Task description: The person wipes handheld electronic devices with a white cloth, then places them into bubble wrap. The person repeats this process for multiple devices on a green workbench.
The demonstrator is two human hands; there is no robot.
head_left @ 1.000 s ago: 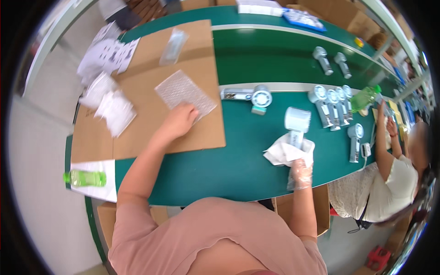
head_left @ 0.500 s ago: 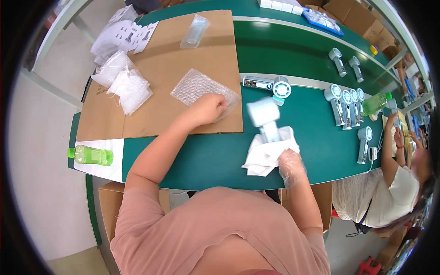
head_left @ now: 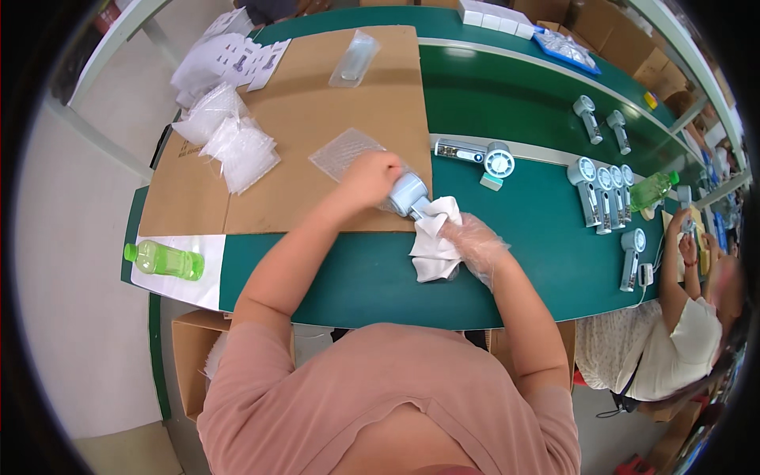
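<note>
My left hand (head_left: pixel 368 178) is closed around the round head of a small pale-blue handheld fan (head_left: pixel 408 195), right at the near right corner of the cardboard sheet (head_left: pixel 309 119), over the bubble-wrap bag (head_left: pixel 346 153) that lies flat there. My right hand (head_left: pixel 473 242), in a thin clear glove, grips a white cloth (head_left: pixel 435 237) bunched around the fan's handle (the handle itself is mostly hidden in the folds). Fan and cloth sit just where the cardboard's edge gives way to the green surface (head_left: pixel 522 261).

On the cardboard to my left lies a loose heap of bubble-wrap bags (head_left: pixel 229 134), well apart from my hand, with bare cardboard between. A clear plastic sleeve (head_left: pixel 354 58) lies near the far edge, and printed white sheets (head_left: pixel 229 59) hang over the far left corner. A green bottle (head_left: pixel 164 260) lies on its side on a white paper (head_left: pixel 178 273) at the near left corner of the surface.

To my right, 1 fan (head_left: pixel 484 157) lies flat just beyond the cardboard's right edge, then a row of finished fans (head_left: pixel 603 190) farther along, 2 more fans (head_left: pixel 602 123) beyond them, and 1 lying nearer the front edge. The green strip between my right hand and that row is open. Another person (head_left: pixel 681 332) sits at the far right end, hands near the surface's edge.
</note>
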